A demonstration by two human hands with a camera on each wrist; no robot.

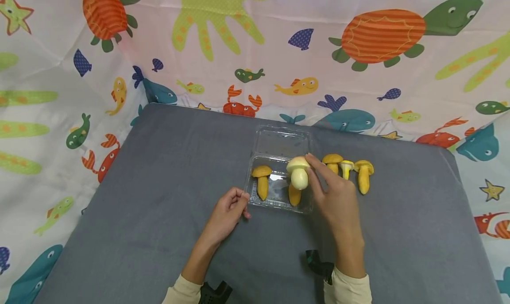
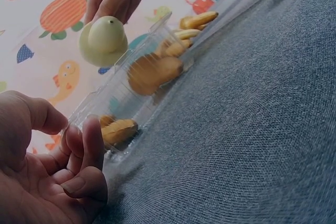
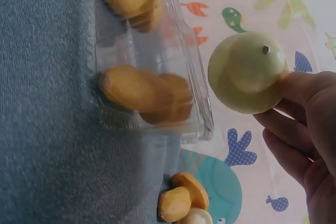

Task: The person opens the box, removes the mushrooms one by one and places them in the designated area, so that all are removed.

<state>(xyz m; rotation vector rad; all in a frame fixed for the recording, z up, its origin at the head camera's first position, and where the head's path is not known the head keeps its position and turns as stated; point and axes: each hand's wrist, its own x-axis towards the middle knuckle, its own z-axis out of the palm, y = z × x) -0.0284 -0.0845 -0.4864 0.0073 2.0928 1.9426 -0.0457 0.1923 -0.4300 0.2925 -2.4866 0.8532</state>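
Observation:
A pale cream toy mushroom (image 1: 299,173) is pinched by its cap in my right hand (image 1: 336,198), above the right part of a clear plastic box (image 1: 275,202). Its rounded stem end, with a small dark hole, faces the camera in the right wrist view. Inside the box lie two brown-yellow mushrooms: the left mushroom (image 1: 262,182) shows whole, while the right mushroom (image 1: 295,194) is partly hidden behind the pale one. At the box's left front corner, my left hand (image 1: 229,213) pinches the rim between thumb and finger, the other fingers curled (image 2: 86,182).
The box's hinged lid (image 1: 283,141) lies folded back, away from me. Right of the box are a brown-yellow mushroom (image 1: 332,159), a thin yellow mushroom (image 1: 346,167) and another brown-yellow mushroom (image 1: 363,175). Grey cloth (image 1: 179,162) covers the table; a printed sea-animal curtain (image 1: 223,74) stands behind.

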